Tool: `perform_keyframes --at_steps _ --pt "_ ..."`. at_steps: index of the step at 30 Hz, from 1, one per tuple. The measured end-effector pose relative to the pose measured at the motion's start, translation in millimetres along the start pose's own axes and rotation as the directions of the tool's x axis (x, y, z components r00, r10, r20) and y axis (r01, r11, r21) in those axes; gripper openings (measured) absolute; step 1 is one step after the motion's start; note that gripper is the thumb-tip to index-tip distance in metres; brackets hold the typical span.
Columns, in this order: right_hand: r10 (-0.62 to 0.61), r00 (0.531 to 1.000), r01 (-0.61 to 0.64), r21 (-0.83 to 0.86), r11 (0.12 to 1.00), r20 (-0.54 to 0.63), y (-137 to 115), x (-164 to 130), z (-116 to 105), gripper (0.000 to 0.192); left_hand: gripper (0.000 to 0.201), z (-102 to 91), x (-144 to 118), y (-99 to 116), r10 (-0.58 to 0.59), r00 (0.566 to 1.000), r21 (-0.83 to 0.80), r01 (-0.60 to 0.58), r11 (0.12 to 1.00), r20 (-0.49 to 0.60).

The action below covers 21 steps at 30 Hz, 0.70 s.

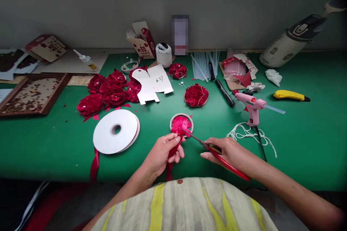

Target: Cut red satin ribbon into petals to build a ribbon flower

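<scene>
Dressed in a pale top (187, 209) of soft grey and cream, banded lengthwise in slightly lighter and darker tones. Streaked with yellow-green patches (157, 202), one broad and nearly straight left of the middle, others slimmer, tapering and slanting on the right. Shows one round, reddish-brown button (180, 181) just by the near edge of the surface (311, 173). Bare along left forearm (130, 187) and right forearm (284, 184), likewise at left hand (164, 149) and right hand (231, 151).

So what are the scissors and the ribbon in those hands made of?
The scissors have thin, grey, pointed blades, probably metal, and a smooth red handle, likely plastic. The red ribbon in the left hand looks like fabric, maybe satin: it hangs limply, with a faint sheen.
</scene>
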State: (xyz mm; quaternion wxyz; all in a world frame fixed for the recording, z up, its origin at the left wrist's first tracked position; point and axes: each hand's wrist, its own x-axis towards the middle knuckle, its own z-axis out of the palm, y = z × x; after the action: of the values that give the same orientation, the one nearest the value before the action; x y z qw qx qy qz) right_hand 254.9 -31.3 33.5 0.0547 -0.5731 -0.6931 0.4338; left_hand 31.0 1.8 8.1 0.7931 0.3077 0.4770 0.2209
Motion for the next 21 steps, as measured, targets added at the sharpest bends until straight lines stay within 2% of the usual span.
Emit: perform_keyframes --at_steps 4,7,9,14,18,21 --pt "-0.019 0.992 0.030 0.087 0.996 -0.127 -8 1 -4 0.025 0.028 2.9 -5 1 0.047 0.999 0.022 -0.047 0.999 0.006" --pt "-0.042 0.968 0.102 0.237 0.966 -0.248 -21 6 1 0.026 0.030 10.6 -9 1 0.067 0.995 0.056 -0.072 0.996 0.080" --pt "-0.070 0.955 0.166 0.323 0.932 -0.289 -30 11 8 0.027 0.028 16.6 -12 0 0.072 0.988 0.069 -0.082 0.994 0.137" --pt "-0.124 0.946 0.259 0.472 0.843 -0.298 -47 22 25 0.031 0.024 22.1 -22 -2 0.128 0.974 0.033 -0.136 0.990 0.187" --pt "-0.144 0.954 0.284 0.643 0.712 -0.263 -56 19 27 0.032 0.024 18.5 -27 -7 0.168 0.964 -0.039 -0.163 0.986 0.206" --pt "-0.151 0.955 0.287 0.673 0.681 -0.254 -60 15 27 0.032 0.023 16.9 -31 -9 0.182 0.958 -0.105 -0.162 0.981 0.223"
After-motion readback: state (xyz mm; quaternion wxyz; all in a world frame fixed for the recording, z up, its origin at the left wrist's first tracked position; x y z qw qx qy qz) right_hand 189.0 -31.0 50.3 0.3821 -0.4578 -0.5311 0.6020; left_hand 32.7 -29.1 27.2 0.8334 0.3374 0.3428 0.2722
